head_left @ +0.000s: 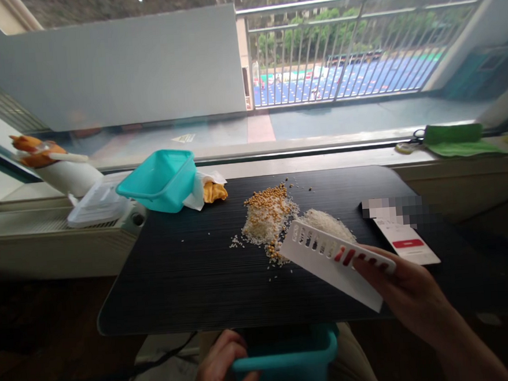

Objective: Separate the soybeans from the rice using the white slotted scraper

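My right hand (411, 292) grips a white slotted plastic scraper (334, 254), held tilted over the black table (191, 282). Its upper edge is next to a small heap of white rice (326, 222). Left of that lies a pile of mixed white rice and yellow beans (267, 215), with loose grains scattered around. My left hand (218, 370) holds the rim of a teal plastic container (292, 362) below the table's near edge.
A second teal tub (160, 179) rests tilted on a clear lid (98, 204) at the back left, beside a yellow cloth (214, 191). A phone (402, 232) lies at the table's right. A green item (454, 139) sits on the windowsill.
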`<state>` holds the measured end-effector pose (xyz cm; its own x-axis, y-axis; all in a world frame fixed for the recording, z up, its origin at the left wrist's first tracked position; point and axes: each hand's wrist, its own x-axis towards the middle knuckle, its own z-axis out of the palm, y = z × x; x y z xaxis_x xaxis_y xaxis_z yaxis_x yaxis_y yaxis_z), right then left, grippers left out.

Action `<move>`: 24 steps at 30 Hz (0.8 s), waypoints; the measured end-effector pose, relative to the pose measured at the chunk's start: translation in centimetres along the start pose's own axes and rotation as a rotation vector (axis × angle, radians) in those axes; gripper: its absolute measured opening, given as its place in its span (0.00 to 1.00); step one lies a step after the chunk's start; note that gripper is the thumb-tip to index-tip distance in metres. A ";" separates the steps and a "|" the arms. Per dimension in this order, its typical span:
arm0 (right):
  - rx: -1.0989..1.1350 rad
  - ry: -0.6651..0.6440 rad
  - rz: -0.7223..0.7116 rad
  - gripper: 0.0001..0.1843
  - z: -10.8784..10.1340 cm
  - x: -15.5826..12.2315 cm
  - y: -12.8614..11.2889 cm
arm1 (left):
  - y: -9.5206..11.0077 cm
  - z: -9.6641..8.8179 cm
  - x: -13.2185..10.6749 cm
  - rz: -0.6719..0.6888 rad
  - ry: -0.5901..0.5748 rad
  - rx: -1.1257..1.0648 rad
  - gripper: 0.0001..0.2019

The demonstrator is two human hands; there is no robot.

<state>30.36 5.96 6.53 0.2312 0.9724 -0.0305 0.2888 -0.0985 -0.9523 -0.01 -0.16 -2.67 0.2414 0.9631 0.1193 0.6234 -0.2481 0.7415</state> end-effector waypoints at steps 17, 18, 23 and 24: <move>0.042 -0.079 0.032 0.17 0.2 0.8 0.4 | -0.1 0.0 -0.1 0.010 0.012 -0.008 0.07; 0.050 -0.086 0.039 0.17 0.2 0.7 0.3 | -0.1 0.0 -0.1 0.011 0.012 -0.008 0.07; 0.060 -0.060 0.030 0.20 0.0 0.5 0.3 | 0.0 0.0 0.0 0.009 0.009 0.002 0.07; 0.050 -0.061 0.023 0.20 0.1 0.5 0.3 | 0.0 0.0 0.0 0.006 0.010 0.003 0.07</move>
<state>30.51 6.45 6.21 0.1794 0.9813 -0.0691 0.2369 -0.1113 -0.9651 -0.01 -0.15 -2.61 0.2380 0.9625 0.1302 0.6245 -0.2543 0.7385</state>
